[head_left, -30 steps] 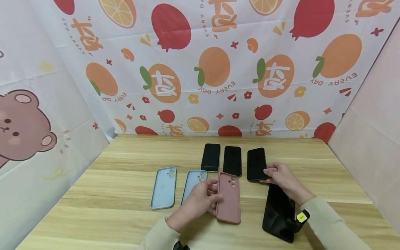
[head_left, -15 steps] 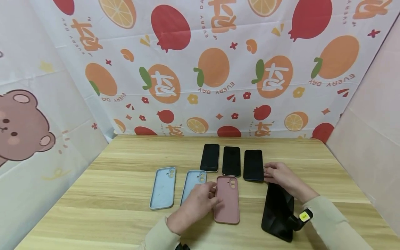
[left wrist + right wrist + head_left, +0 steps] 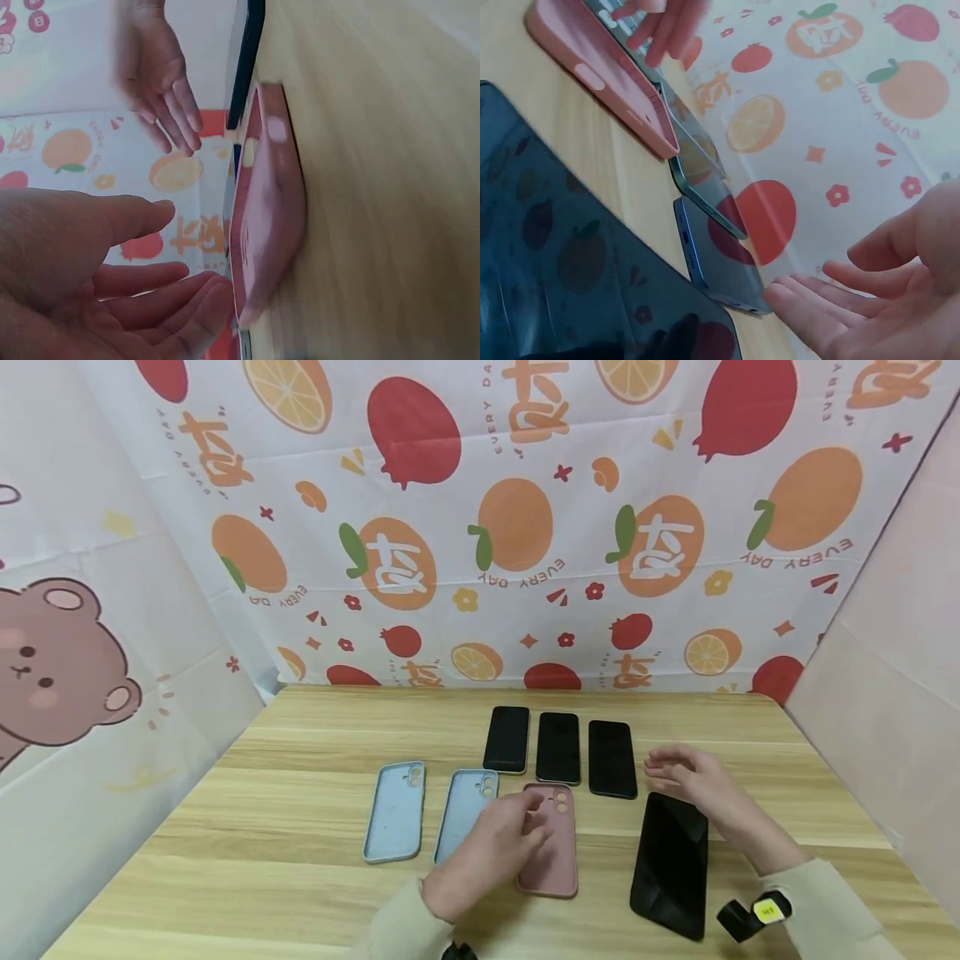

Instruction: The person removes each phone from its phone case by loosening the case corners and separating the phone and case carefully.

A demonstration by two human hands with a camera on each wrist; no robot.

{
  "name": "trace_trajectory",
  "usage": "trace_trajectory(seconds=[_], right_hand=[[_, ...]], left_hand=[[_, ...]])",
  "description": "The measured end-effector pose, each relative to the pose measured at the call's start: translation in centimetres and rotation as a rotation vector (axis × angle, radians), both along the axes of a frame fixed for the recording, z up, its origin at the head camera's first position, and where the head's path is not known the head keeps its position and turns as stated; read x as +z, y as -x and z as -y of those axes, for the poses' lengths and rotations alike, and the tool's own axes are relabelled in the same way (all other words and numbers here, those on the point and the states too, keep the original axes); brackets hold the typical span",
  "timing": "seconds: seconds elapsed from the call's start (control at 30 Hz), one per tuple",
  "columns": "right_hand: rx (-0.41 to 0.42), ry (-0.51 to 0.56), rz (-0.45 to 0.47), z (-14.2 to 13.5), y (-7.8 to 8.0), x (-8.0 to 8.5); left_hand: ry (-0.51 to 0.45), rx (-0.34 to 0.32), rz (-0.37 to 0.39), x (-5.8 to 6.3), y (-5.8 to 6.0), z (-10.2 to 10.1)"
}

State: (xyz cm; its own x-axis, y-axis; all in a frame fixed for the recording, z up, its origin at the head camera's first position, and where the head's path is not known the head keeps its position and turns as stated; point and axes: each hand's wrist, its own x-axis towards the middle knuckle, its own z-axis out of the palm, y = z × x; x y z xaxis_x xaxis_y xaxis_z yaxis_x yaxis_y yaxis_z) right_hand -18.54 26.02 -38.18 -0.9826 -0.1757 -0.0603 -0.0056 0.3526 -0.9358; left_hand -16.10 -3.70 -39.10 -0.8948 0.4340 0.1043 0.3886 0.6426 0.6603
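My left hand (image 3: 498, 839) hovers over the left side of a pink phone case (image 3: 553, 852), its fingers relaxed and holding nothing. That case lies hollow side up, its camera cutouts at the far end. To the right, my right hand (image 3: 693, 781) is raised off the table with loosely bent, vacant fingers. Just left of it lies a black phone (image 3: 612, 758), the rightmost in a row with a middle phone (image 3: 558, 747) and a left phone (image 3: 507, 739). Below the right hand rests a black tablet (image 3: 670, 868). The left wrist view shows the left fingertips beside the pink case (image 3: 270, 202).
Two light blue phone cases lie left of the pink one: the outer blue case (image 3: 395, 812) and the inner blue case (image 3: 461, 810), partly hidden by my left hand. All rest on a wooden table (image 3: 262, 827) backed by a fruit-print cloth (image 3: 517, 527).
My right hand has let go of the rightmost phone, which now lies straighter in the row, and has drawn back to the right. My left hand has released the pink case, now flat on the table.
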Motion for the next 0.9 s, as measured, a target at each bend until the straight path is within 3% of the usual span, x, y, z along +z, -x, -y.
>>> trace_trajectory(seconds=[0.2, 0.47, 0.63, 0.9], right_hand=[[-0.033, -0.033, -0.020, -1.0, -2.2, 0.0], [-0.113, -0.078, 0.044, -2.4, -4.4, -0.9], [-0.175, -0.140, 0.066, -3.0, -5.5, -1.9], [-0.204, -0.269, 0.147, -3.7, -6.6, -3.3]], left_hand=[[-0.049, -0.037, 0.056, 0.3, -0.1, -2.1], [-0.128, -0.102, 0.215, 0.2, -0.5, -5.3], [-0.149, -0.100, 0.305, -0.2, -0.5, -7.3], [-0.150, -0.073, 0.370, -0.7, -0.4, -9.4]])
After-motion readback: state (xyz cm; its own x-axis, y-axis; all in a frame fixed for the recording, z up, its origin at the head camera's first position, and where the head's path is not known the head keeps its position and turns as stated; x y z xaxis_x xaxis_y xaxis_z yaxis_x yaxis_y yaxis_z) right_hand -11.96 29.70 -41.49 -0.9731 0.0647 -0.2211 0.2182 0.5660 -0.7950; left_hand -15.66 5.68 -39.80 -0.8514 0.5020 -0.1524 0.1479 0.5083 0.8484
